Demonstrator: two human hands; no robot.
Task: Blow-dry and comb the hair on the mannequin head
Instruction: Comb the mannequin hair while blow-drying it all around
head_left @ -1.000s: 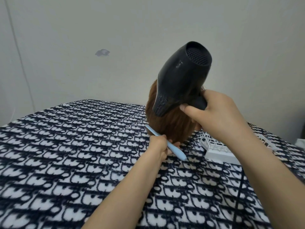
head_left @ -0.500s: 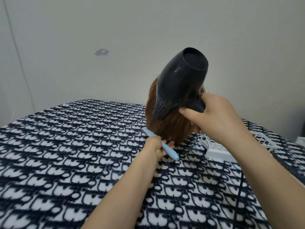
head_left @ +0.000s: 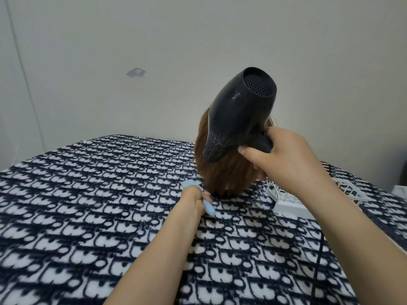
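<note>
So the mannequin head (head_left: 226,175) stands upright on a navy-and-white patterned blanket (head_left: 88,205), over toward the far edge by the plain wall, and all you really see of it is brown hair hanging straight down with the tips touching the blanket. The right grip (head_left: 284,159) is wrapped round the handle of a black hair dryer (head_left: 240,111), fingers curled tight. The dryer sits in front of the upper hair, nozzle tilted down and to the left onto it, with the mesh intake at the back facing up. Its black cord (head_left: 319,260) runs down along the right forearm. The left grip (head_left: 193,199) is a closed fist round a light blue comb (head_left: 208,208), low down just beside the left edge of the hair tips. One end of the comb pokes out above the fist and the rounded end sticks out below, just over the blanket. Can't tell if it's actually in the hair. The only container is a white open-lattice basket (head_left: 286,203) on the blanket just right of the head. The right forearm covers a lot of it, so no idea what's inside. There's also a small grey scuff (head_left: 135,72) on the wall.
</note>
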